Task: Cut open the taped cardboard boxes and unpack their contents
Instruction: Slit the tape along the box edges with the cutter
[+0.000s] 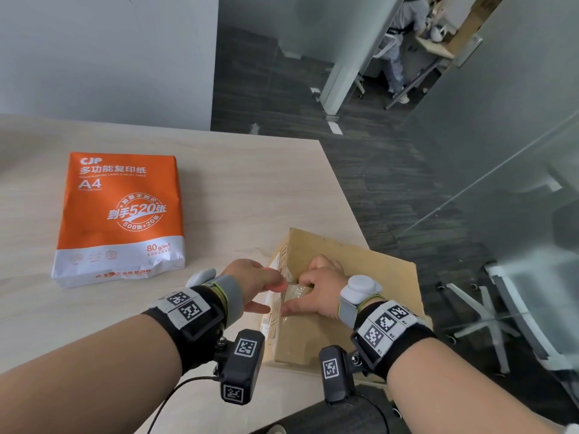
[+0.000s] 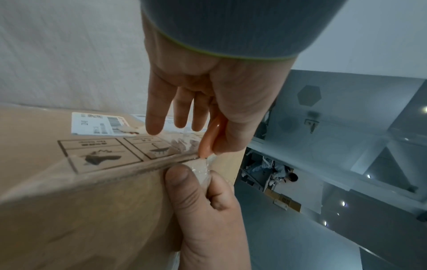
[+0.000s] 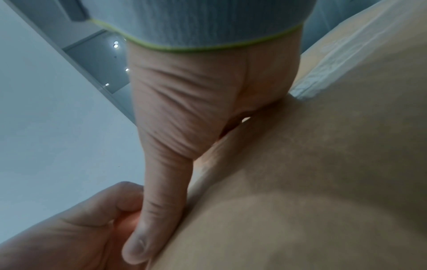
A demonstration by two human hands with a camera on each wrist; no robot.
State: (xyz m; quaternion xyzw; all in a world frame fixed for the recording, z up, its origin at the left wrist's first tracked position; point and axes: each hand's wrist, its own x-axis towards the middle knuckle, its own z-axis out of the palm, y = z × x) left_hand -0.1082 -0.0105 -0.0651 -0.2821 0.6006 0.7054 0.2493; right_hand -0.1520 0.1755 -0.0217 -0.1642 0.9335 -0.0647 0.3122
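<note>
A brown cardboard box (image 1: 376, 277) sealed with clear tape sits at the table's near right corner. My left hand (image 1: 261, 285) is at the box's left top edge and pinches a small orange cutter (image 2: 209, 138) between thumb and forefinger. Its other fingers are straight, and the cutter tip meets the taped edge. My right hand (image 1: 315, 288) rests on the box top with its fingers curled. In the left wrist view, its thumb and forefinger pinch a loose bit of clear tape (image 2: 201, 169) just below the cutter tip. A white shipping label (image 2: 97, 124) is stuck on the box's side.
An orange and white A4 paper ream (image 1: 122, 214) lies flat on the pale wooden table (image 1: 235, 189), left of the box. Dark carpet, a glass wall and a chair base (image 1: 482, 314) are to the right. A person (image 1: 404, 36) stands far off.
</note>
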